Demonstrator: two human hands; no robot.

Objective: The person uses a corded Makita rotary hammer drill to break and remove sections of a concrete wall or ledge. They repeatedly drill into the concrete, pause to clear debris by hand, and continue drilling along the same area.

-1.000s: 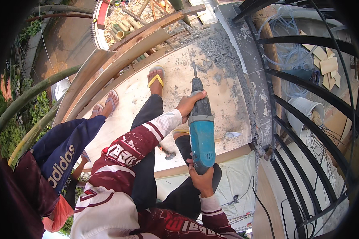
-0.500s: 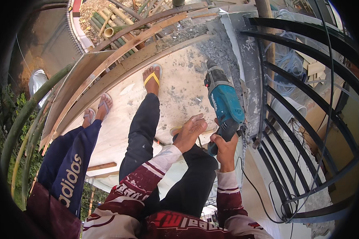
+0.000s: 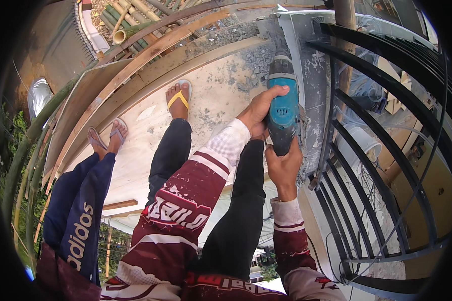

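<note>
A teal and black power drill (image 3: 282,105) points away from me, its front end down in grey rubble (image 3: 260,66) beside a chipped concrete edge (image 3: 315,75). My left hand (image 3: 260,108) grips the left side of the drill's body, thumb over the top. My right hand (image 3: 282,165) is closed round the black rear handle. The pale board (image 3: 143,165) underfoot carries dust and chips. My foot in a yellow flip-flop (image 3: 179,100) rests on it, left of the drill.
A co-worker's legs (image 3: 85,205) and sandalled feet stand to my left. Curved planks (image 3: 120,80), bamboo poles (image 3: 128,22) and a green rail pole (image 3: 34,145) line the left and far side. Black metal railing (image 3: 376,125) runs along the right, with cables and a white bucket (image 3: 364,143) beyond.
The drill has moved forward to the rubble by the concrete edge and now points straight ahead. My left hand, off it half a second ago, has taken hold of its body again.
</note>
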